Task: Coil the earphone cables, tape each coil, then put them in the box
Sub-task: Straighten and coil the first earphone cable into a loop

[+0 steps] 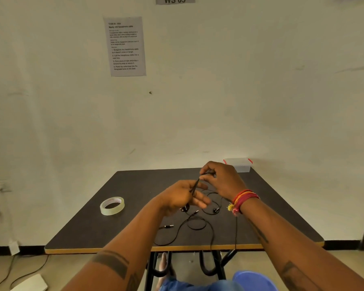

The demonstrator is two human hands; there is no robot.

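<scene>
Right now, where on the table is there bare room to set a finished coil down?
Bare tabletop lies behind the tape roll toward the far left corner, and along the table's front left edge. The middle is crowded with loose earphone cables under both hands; the box takes the far right corner.

Dark table [88, 229] bears tape roll [112, 205], earphone cables [198, 224], box [241, 165].

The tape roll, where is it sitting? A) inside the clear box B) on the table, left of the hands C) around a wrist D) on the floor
B: the tape roll lies flat on the dark table, off to the left of the left hand and right hand, which both hold a black cable.
</scene>
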